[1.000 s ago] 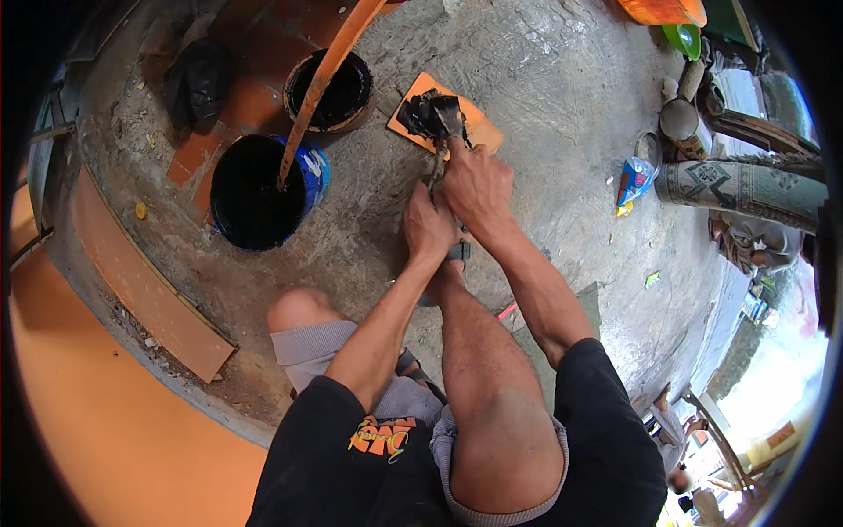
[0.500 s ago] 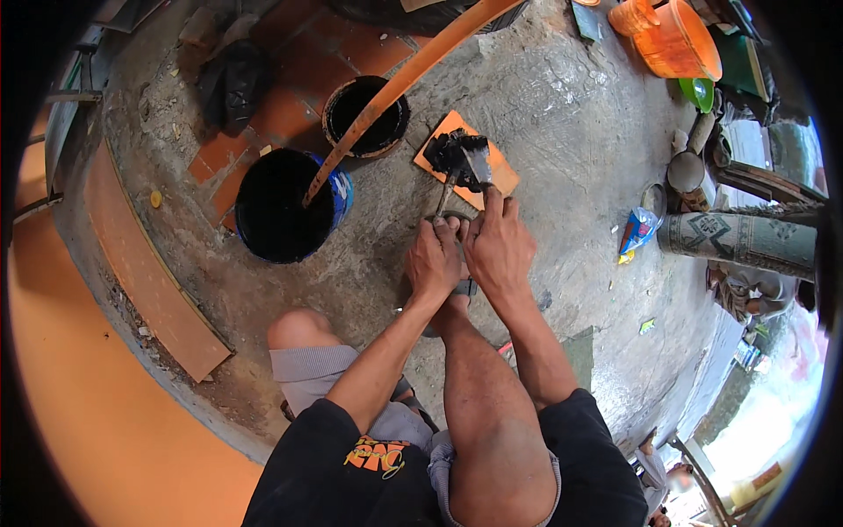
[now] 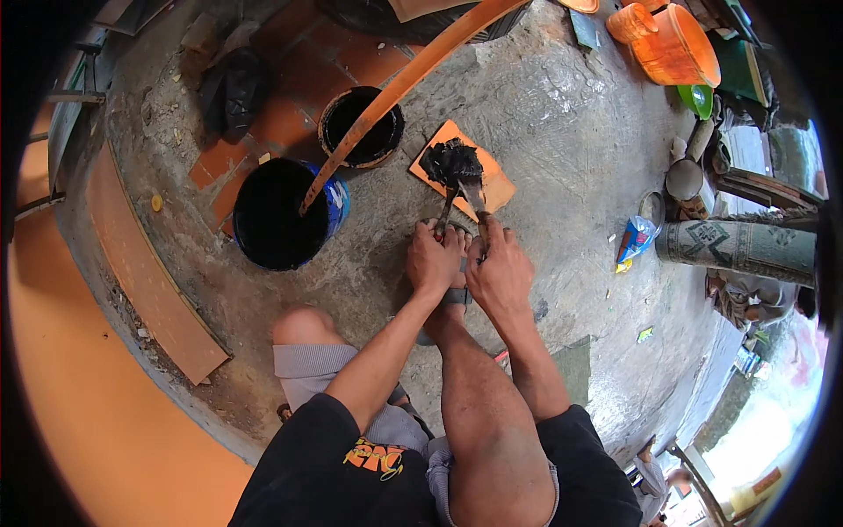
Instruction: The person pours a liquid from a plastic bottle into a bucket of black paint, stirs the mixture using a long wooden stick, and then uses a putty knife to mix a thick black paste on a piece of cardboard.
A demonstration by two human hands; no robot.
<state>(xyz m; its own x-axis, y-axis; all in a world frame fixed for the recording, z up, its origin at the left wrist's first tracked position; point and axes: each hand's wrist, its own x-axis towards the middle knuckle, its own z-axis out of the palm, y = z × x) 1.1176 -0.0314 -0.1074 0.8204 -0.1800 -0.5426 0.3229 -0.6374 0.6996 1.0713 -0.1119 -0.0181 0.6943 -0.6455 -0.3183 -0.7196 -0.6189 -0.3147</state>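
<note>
Brush (image 3: 464, 180), black-loaded, rests its bristles on the orange board (image 3: 492, 189) on the concrete floor (image 3: 562, 114), beside two black-filled buckets (image 3: 274, 215). Right hand (image 3: 502, 274) is closed round its handle; left hand (image 3: 434, 261) pinches a thin tool (image 3: 445, 212). Advisable: keep bristles over the board, strokes short, to avoid drips.

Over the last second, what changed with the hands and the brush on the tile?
The left hand and right hand drew together, gripping the handles side by side; earlier the right reached further toward the orange tile. The black brush kept resting on the tile. The blue bucket, black pot and long orange strip stayed put.
</note>
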